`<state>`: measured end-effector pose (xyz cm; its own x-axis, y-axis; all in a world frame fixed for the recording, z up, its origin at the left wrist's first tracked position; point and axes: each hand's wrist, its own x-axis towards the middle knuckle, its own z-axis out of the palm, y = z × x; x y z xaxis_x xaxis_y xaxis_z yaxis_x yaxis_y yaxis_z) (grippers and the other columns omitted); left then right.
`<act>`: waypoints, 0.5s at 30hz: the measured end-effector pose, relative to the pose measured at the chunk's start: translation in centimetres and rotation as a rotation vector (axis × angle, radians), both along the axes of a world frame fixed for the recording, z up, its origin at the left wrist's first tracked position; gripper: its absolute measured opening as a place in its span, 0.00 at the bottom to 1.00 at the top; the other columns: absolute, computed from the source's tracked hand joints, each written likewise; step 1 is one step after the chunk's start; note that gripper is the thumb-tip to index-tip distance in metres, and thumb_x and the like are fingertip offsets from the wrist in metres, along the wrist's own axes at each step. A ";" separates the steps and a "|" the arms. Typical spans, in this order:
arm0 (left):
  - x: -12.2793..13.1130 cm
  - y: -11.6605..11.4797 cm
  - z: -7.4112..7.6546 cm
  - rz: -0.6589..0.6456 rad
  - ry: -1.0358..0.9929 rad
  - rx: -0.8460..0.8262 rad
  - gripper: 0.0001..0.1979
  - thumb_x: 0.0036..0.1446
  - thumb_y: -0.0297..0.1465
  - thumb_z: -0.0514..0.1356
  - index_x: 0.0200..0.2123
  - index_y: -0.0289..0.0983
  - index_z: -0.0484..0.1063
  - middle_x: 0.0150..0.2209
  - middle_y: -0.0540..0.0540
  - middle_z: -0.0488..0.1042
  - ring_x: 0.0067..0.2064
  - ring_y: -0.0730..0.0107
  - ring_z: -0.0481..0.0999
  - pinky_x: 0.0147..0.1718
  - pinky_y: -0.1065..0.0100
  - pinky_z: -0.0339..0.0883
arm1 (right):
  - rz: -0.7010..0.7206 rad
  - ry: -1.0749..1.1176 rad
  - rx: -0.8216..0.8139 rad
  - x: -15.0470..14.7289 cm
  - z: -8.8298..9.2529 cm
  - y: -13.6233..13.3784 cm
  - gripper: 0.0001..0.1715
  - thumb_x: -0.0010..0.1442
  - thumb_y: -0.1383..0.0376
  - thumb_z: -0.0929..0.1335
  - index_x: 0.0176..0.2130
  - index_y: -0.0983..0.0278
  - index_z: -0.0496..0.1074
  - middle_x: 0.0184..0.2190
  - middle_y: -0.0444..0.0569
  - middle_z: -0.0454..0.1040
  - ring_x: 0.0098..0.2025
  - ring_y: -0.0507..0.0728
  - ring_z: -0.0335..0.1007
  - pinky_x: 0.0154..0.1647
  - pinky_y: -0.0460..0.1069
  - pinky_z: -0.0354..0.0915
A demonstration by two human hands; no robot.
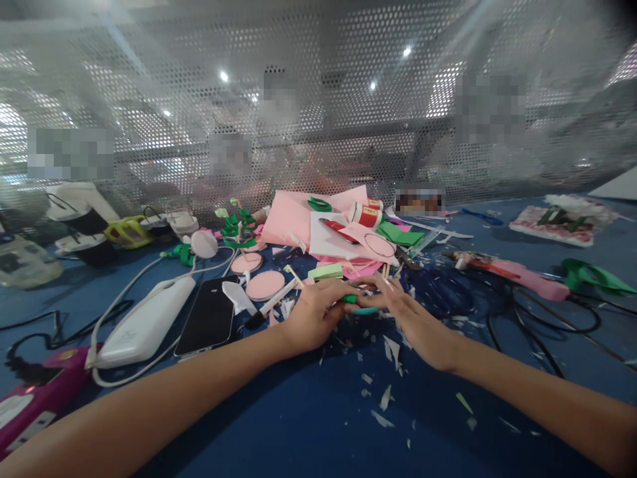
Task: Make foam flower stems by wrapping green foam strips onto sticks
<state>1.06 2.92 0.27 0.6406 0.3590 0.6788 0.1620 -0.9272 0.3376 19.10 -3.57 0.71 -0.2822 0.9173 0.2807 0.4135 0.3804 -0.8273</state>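
Observation:
Both hands meet at the middle of the blue table. My left hand [318,313] has its fingers closed on a small green piece [350,299]. From the right, my right hand [421,325] reaches the same piece, with its fingers bent together around its far end. A teal piece [367,311] shows just below the fingers. Behind the hands lie a light green block [325,271], pink paper sheets [288,216] and a pink disc [265,285].
A black phone [208,317], white power bank [146,323] and magenta power strip [47,392] lie left. Rightward are dark blue scissors [445,292], a pink glue gun [522,273] and black cables. Paper scraps litter the front. A perforated metal screen [318,119] stands behind.

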 end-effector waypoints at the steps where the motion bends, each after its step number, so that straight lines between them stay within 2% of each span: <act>1: 0.0 0.0 0.0 0.001 -0.002 -0.010 0.08 0.55 0.23 0.54 0.37 0.33 0.72 0.33 0.43 0.76 0.36 0.69 0.75 0.36 0.66 0.68 | -0.003 -0.004 0.008 0.0 -0.1 0.0 0.34 0.61 0.44 0.48 0.52 0.52 0.66 0.54 0.46 0.61 0.62 0.63 0.44 0.63 0.62 0.38; 4: 0.1 -0.1 0.1 0.018 -0.004 -0.048 0.08 0.55 0.25 0.56 0.38 0.34 0.72 0.34 0.43 0.77 0.36 0.70 0.75 0.37 0.67 0.68 | -0.025 -0.011 0.037 0.2 -0.3 0.3 0.31 0.62 0.45 0.48 0.57 0.51 0.59 0.53 0.48 0.61 0.60 0.62 0.47 0.62 0.61 0.43; 7: 0.1 -0.2 0.4 0.018 0.006 -0.077 0.11 0.55 0.28 0.58 0.42 0.34 0.71 0.36 0.42 0.76 0.38 0.68 0.74 0.38 0.65 0.68 | -0.036 -0.038 0.118 0.3 -0.4 0.3 0.29 0.64 0.48 0.48 0.58 0.52 0.57 0.55 0.49 0.58 0.60 0.62 0.45 0.62 0.61 0.42; 9: 0.1 -0.3 0.6 -0.013 0.003 -0.110 0.12 0.55 0.30 0.57 0.44 0.34 0.71 0.37 0.41 0.76 0.38 0.67 0.74 0.39 0.64 0.68 | -0.022 -0.087 0.202 0.4 -0.1 0.2 0.29 0.64 0.49 0.49 0.56 0.54 0.60 0.56 0.49 0.55 0.60 0.62 0.44 0.61 0.62 0.42; 12: 0.1 -0.3 0.8 -0.056 -0.027 -0.200 0.11 0.57 0.31 0.56 0.42 0.35 0.72 0.36 0.42 0.76 0.38 0.68 0.74 0.38 0.66 0.68 | 0.001 -0.245 0.325 0.5 0.7 -0.1 0.29 0.64 0.50 0.49 0.47 0.55 0.70 0.57 0.50 0.53 0.58 0.65 0.43 0.58 0.64 0.45; 15: 0.1 -0.3 0.8 -0.056 -0.046 -0.297 0.08 0.56 0.29 0.56 0.38 0.34 0.73 0.34 0.43 0.77 0.35 0.69 0.74 0.35 0.68 0.68 | 0.029 -0.431 0.466 0.8 1.2 -0.1 0.36 0.63 0.47 0.46 0.40 0.56 0.75 0.57 0.50 0.51 0.57 0.67 0.43 0.55 0.66 0.44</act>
<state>1.19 2.60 1.06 0.6361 0.5111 0.5780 0.0916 -0.7938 0.6012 19.91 -3.71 1.96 -0.4822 0.7165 0.5041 0.6564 0.6766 -0.3337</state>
